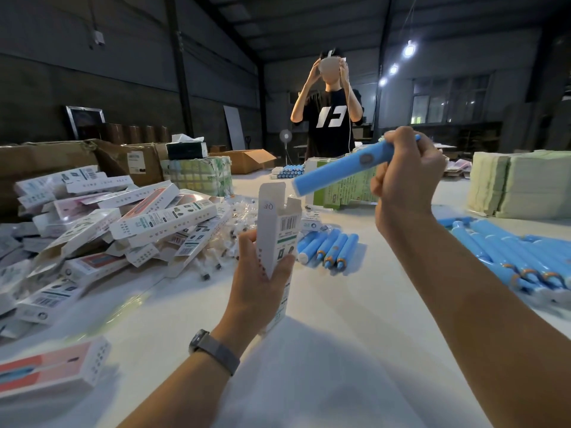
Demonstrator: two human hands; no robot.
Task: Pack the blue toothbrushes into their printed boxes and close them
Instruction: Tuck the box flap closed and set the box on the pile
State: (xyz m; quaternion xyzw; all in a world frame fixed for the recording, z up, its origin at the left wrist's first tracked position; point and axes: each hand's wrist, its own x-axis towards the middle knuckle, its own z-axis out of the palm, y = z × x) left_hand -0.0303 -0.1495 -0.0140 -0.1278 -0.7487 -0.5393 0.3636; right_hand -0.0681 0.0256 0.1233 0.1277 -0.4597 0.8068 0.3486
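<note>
Your left hand (262, 273) grips an upright printed box (279, 230), top flaps open. At two o'clock above it, your right hand (404, 177) grips a tilted blue toothbrush (340, 171).

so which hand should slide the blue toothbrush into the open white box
Right. The right hand already grips the blue plastic toothbrush, its free end angled toward the open top of the white printed cardboard box, which the left hand holds upright.

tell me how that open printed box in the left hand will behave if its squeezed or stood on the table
The box looks like thin folded card, probably light, and likely to buckle under a firm squeeze from the left hand. Tall, narrow and apparently empty, with top flaps open, it would probably tip easily if stood upright on the table.
</note>
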